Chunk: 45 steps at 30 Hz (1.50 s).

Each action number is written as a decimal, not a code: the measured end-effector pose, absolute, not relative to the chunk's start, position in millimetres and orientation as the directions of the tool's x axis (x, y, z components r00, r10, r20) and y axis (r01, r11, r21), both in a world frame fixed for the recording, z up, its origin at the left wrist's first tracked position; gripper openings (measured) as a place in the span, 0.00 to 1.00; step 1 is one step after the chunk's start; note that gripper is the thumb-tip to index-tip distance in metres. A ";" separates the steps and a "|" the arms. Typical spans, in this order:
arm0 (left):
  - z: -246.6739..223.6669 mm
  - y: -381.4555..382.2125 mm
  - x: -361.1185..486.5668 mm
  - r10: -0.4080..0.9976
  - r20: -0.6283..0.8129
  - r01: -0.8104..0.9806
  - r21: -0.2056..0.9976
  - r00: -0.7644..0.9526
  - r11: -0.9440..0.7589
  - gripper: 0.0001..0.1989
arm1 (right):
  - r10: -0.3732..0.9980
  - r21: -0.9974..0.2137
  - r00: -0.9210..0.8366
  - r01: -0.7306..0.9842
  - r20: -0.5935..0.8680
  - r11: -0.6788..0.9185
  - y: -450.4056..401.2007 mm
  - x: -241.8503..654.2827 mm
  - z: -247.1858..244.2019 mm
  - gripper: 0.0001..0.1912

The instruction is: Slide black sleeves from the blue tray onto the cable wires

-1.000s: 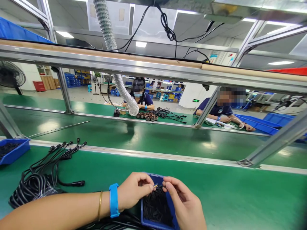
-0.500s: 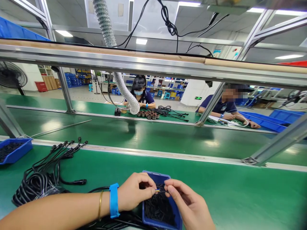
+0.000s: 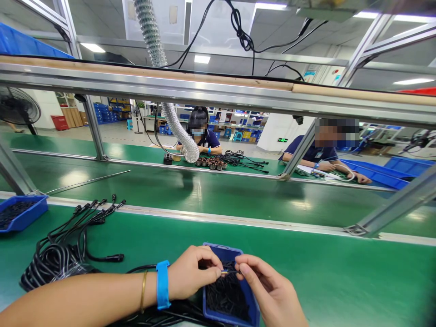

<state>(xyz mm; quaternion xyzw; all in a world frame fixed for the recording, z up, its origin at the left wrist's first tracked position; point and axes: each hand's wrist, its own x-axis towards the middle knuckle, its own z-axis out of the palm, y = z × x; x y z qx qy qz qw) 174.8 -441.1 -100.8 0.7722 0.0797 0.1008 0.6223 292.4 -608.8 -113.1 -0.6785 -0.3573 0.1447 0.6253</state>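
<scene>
my left hand [image 3: 195, 272] pinches the coloured wire ends [image 3: 224, 272] while my right hand [image 3: 267, 284] grips a thin black piece [image 3: 233, 272] against them, seemingly to align both over the bin [image 3: 223, 247].

The bin [image 3: 231, 284] is blue, the tabletop [image 3: 357, 281] green.

Left forearm runs in from the lower left, and the left hand [image 3: 196, 273] pinches, thumb against curled fingers, at bottom centre! Facing it just to the right, the right hand [image 3: 267, 284] reaches up from the bottom edge, thumb and forefinger pinched, fingertips near the left's!
</scene>
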 end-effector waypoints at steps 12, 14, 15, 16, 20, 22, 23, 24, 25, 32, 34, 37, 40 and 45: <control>-101.3 -440.8 175.2 0.271 0.043 0.013 0.980 0.962 -0.200 0.08 | 0.703 -0.939 0.663 0.344 0.257 0.018 -607.4 288.4 -117.6 0.13; -102.2 -440.8 175.2 0.282 0.016 0.030 0.987 0.959 -0.156 0.09 | 0.677 -0.917 0.666 0.398 0.312 0.031 -602.4 284.7 -117.1 0.12; -102.6 -440.8 175.3 0.288 0.001 0.037 0.991 0.958 -0.128 0.10 | 0.657 -0.902 0.669 0.431 0.348 0.039 -599.7 282.8 -116.8 0.12; -102.9 -440.9 175.5 0.291 -0.014 0.044 0.994 0.957 -0.096 0.10 | 0.631 -0.884 0.672 0.465 0.387 0.046 -597.3 281.2 -116.5 0.11; -102.0 -442.1 176.5 0.306 -0.057 0.066 0.998 0.950 -0.018 0.10 | 0.503 -0.841 0.717 0.539 0.483 0.040 -593.0 279.1 -119.5 0.09; -101.1 -443.0 176.6 0.311 -0.069 0.072 0.997 0.948 0.003 0.09 | 0.453 -0.847 0.750 0.531 0.483 0.024 -593.9 279.6 -123.0 0.08; -100.7 -443.3 176.6 0.310 -0.073 0.073 0.997 0.948 0.011 0.09 | 0.448 -0.847 0.753 0.531 0.481 0.016 -594.5 279.6 -124.6 0.08; -100.4 -443.5 176.6 0.306 -0.077 0.075 0.997 0.949 0.020 0.09 | 0.453 -0.840 0.747 0.542 0.487 0.009 -594.9 279.3 -125.8 0.08; -100.2 -443.7 176.6 0.302 -0.079 0.076 0.997 0.950 0.025 0.09 | 0.462 -0.826 0.732 0.564 0.500 0.001 -595.2 278.7 -126.4 0.08; -100.0 -444.1 177.1 0.300 -0.080 0.071 0.997 0.951 0.039 0.09 | 0.469 -0.758 0.673 0.652 0.572 -0.011 -593.2 272.3 -124.6 0.06; -99.8 -444.4 177.0 0.297 -0.085 0.075 0.996 0.951 0.047 0.09 | 0.466 -0.792 0.705 0.610 0.535 -0.013 -593.8 273.3 -126.8 0.06; -99.4 -444.5 176.5 0.300 -0.095 0.081 0.995 0.949 0.061 0.10 | 0.477 -0.876 0.768 0.482 0.428 0.010 -594.9 276.5 -131.1 0.08; -99.0 -444.3 175.9 0.304 -0.103 0.083 0.994 0.947 0.076 0.11 | 0.522 -0.923 0.781 0.382 0.343 0.034 -594.3 278.7 -133.2 0.10; -98.2 -444.0 175.3 0.318 -0.099 0.072 0.993 0.943 0.094 0.12 | 0.547 -0.930 0.769 0.365 0.330 0.049 -590.5 276.6 -133.9 0.11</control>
